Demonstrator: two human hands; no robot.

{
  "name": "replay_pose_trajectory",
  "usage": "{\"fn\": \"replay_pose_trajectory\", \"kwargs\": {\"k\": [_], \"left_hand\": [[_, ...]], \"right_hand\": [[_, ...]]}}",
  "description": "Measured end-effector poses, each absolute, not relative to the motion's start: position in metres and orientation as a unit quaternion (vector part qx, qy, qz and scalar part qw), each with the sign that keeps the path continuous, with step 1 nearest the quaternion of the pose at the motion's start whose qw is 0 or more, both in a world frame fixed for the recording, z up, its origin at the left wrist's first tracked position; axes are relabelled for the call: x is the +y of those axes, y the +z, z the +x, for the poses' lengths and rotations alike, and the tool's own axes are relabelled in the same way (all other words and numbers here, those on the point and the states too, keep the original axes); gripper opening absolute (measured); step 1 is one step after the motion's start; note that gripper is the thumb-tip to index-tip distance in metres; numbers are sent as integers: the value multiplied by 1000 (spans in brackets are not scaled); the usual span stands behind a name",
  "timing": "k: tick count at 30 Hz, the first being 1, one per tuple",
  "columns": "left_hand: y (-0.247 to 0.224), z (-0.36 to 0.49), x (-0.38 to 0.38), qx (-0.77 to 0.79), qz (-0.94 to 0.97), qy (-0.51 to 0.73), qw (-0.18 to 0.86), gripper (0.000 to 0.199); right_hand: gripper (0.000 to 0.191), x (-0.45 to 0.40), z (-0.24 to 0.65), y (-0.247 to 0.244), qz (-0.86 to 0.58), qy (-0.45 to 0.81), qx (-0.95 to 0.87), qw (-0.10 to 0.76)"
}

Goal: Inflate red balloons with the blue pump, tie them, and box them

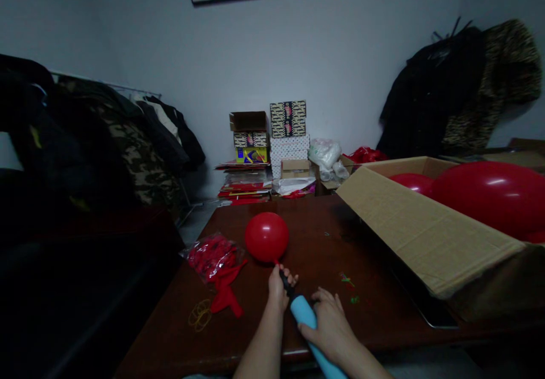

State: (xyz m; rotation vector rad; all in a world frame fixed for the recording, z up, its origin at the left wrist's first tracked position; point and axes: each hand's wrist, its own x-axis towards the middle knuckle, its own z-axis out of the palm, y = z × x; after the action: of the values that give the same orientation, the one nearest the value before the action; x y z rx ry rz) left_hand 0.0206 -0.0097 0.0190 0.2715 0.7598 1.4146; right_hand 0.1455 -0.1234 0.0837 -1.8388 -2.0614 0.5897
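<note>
While the left hand (279,288) is closed around the black nozzle (285,282) with the balloon's neck at its fingertips, the right hand (330,322) lies against the blue pump (305,312) at four o'clock from it, thumb across the barrel; whether those fingers grip firmly, I cannot tell. For a good seal, the neck would best be pinched snugly on the nozzle, with nozzle and barrel kept in line and each stroke smooth, since a sideways tug could slip the rubber off. The thin neck is the spot to watch for leaks.

Just beyond the left fingertips, at about twelve o'clock, sits the red balloon (266,238), nearly round, smooth and glossy, a pale highlight on its skin; it looks evenly filled and much smaller than the large balloon (489,194) in the cardboard box (430,226) between two and three o'clock. At ten o'clock lies a clear bag of red balloons (213,254), at nine some limp red ones (225,297), and just below nine the thin yellowish bands (200,315), all on the brown table (310,231).
</note>
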Motion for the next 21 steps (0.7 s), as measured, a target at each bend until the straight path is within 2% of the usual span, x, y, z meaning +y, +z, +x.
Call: {"fn": "replay_pose_trajectory", "kwargs": {"k": [5,9,16,21], "left_hand": [[15,11,-10,279,100,636,712,16],[12,2,-6,254,55,615,744,3],[6,6,1,293,100,623,719,12],[8,7,-1,296,106,626,713,11]], "right_hand": [[47,-101,134,71,-648,202,-713,174],[48,-100,137,61,-656,201,-707,174],[34,-113,153,54,-643,154,-718,215],[32,-114,155,56,-644,151,-718,216]]}}
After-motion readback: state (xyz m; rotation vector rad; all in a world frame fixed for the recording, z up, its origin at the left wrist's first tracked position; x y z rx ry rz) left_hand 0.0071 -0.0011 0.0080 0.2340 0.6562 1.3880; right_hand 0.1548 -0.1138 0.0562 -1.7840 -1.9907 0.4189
